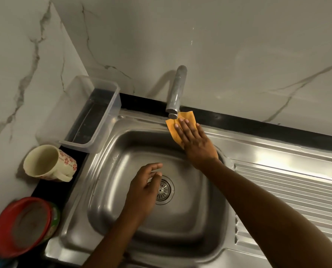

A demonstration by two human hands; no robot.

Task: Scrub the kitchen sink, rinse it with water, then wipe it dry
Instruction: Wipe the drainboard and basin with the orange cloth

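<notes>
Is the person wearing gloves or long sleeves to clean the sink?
No. The left hand and the right hand are both bare, with no gloves. No sleeve, watch or bracelet shows on either arm up to the picture's edge, and I see no rings.

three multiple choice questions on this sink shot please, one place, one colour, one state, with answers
1. Where is the orange cloth? A on the basin floor; B on the back rim of the sink by the faucet; C on the draining ridges.
2. What colour is the bowl at lower left? A red; B blue; C white.
3. What is the left hand doing? A gripping a sponge; B pressing the cloth; C holding nothing.
Answers: 1 B, the right hand presses it flat there; 2 A, its rim shows red; 3 C, its loosely curled fingers hover over the basin, empty.
</notes>
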